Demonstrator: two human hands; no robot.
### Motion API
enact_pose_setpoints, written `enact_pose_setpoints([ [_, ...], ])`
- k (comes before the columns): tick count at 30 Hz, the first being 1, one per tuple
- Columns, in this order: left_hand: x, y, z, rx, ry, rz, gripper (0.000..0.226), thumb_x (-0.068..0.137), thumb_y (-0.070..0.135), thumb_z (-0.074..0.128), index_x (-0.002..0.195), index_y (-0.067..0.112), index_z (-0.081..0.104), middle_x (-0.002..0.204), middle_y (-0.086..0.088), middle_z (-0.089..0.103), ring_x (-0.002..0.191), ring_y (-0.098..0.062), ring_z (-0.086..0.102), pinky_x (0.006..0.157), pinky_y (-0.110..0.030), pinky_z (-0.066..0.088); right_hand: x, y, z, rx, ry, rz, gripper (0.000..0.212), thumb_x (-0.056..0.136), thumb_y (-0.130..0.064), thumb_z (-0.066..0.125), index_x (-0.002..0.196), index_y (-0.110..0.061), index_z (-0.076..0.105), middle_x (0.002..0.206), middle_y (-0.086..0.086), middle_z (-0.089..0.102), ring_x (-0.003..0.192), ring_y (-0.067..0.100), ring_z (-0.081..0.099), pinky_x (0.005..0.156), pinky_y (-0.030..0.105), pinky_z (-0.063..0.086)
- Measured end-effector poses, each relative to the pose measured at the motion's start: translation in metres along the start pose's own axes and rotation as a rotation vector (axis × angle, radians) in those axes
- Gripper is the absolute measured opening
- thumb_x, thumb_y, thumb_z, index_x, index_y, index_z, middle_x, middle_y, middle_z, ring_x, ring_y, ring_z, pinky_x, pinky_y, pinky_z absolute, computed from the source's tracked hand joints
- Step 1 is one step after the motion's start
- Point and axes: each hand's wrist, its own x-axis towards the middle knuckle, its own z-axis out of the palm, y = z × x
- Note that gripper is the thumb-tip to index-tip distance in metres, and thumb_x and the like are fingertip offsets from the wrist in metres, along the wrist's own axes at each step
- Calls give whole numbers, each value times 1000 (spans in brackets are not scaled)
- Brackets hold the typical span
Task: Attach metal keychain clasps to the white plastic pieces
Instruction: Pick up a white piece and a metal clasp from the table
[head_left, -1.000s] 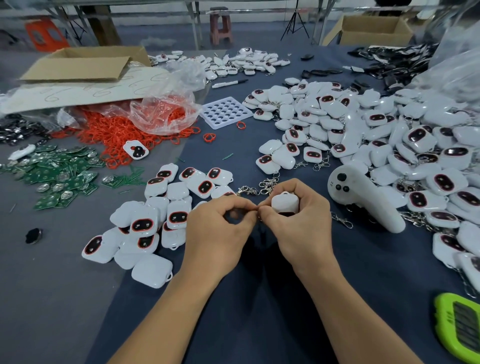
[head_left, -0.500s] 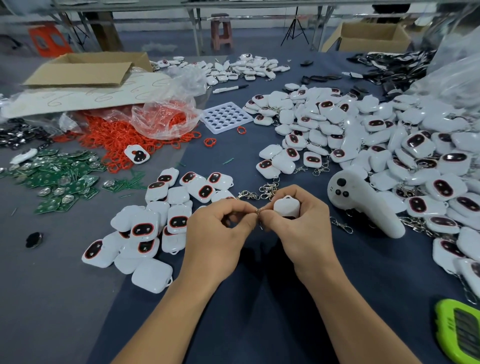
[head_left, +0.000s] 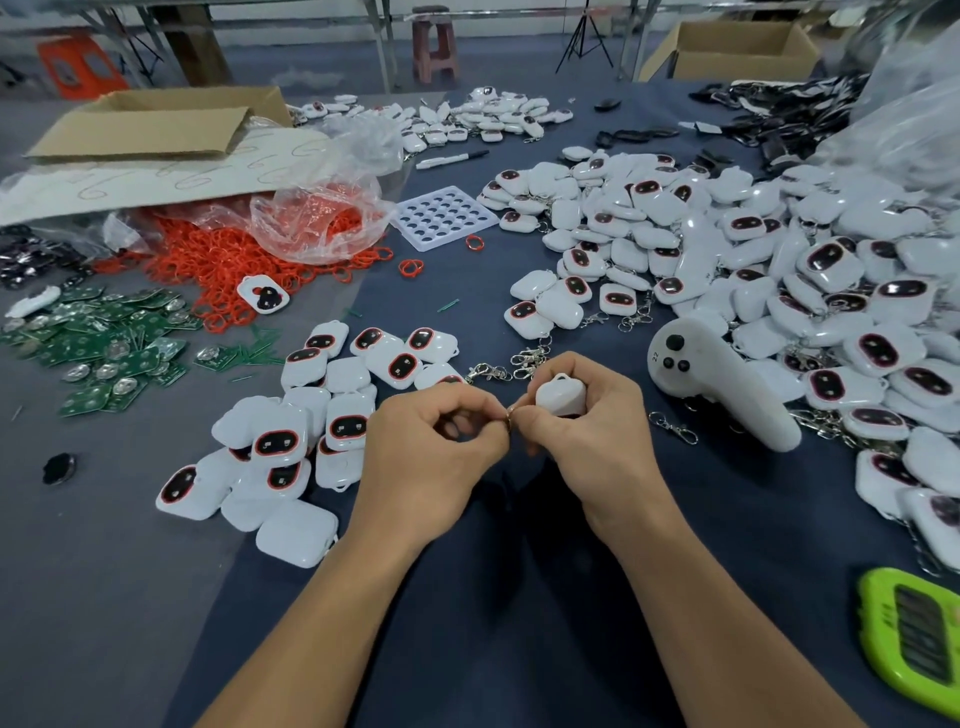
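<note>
right hand (head_left: 592, 436): closed around white plastic piece (head_left: 560, 397) | left hand (head_left: 431, 457): pinching metal ring (head_left: 510, 414) against it | plastic bag (head_left: 317, 218), beyond left hand: orange rings (head_left: 208, 260) spilling out

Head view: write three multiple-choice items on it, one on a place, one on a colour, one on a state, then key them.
1. Where does the white handheld controller lie?
A. right of the hands
B. on the cardboard box
C. left of the circuit boards

2. What colour are the loose rubber rings by the plastic bag?
A. blue
B. orange-red
C. yellow

3. What does the right hand hold?
A. nothing
B. a marker
C. a white plastic piece

Key: 1 A, it rests on the cloth beside the right hand; 2 B, the heap is orange-red; 3 C, the piece sits in its fingers while the left hand pinches a small ring against it.
</note>
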Motion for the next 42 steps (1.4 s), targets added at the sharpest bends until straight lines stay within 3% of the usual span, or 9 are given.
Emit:
enact_pose_setpoints([
  [6,1,1,-5,7,-76,-4,22,65,16,70,67,38,75,57,3,58,54,-3,44,52,-18,40,0,-2,-7,-31,-95,-2,17,66,-4,71,73,-18,63,70,11,69,57,17,57,56,33,50],
  [10,-1,2,-6,29,-124,-5,13,60,29,65,68,33,75,54,-2,54,52,-5,41,50,-20,37,0,-3,-8,-105,-161,-6,20,67,-4,70,74,-22,65,72,10,72,62,18,59,61,39,52],
  [18,-1,3,-5,-7,-91,-26,13,63,30,72,71,39,78,57,4,63,53,-5,47,52,-22,42,1,-4,-7,4,-114,-8,22,67,1,65,70,-21,63,69,6,68,56,16,56,53,28,49],
  [21,-2,2,-5,16,-88,-20,16,65,23,73,71,37,78,55,10,62,52,-4,47,51,-20,42,0,-3,-7,-11,-118,-16,22,66,1,64,70,-21,63,67,5,68,56,17,54,53,31,49],
  [32,0,3,-12,21,-153,-61,22,70,11,79,70,33,80,52,10,61,49,-2,46,49,-14,38,2,2,-11,-117,-155,2,21,65,-3,68,78,-21,66,75,8,73,62,18,59,60,38,52],
  [40,-4,5,-7,70,-132,-41,8,60,26,68,64,30,74,51,15,54,50,-1,43,49,-14,38,-1,-2,-9,-216,-159,-17,16,68,-9,70,79,-21,66,78,13,70,65,21,58,61,52,56],
  [42,-5,6,-6,67,-126,-39,9,57,30,65,62,28,73,51,15,52,50,-1,42,48,-14,37,-2,-3,-8,-221,-175,-40,18,73,-7,73,79,-22,66,77,12,70,63,19,57,59,49,54],
])
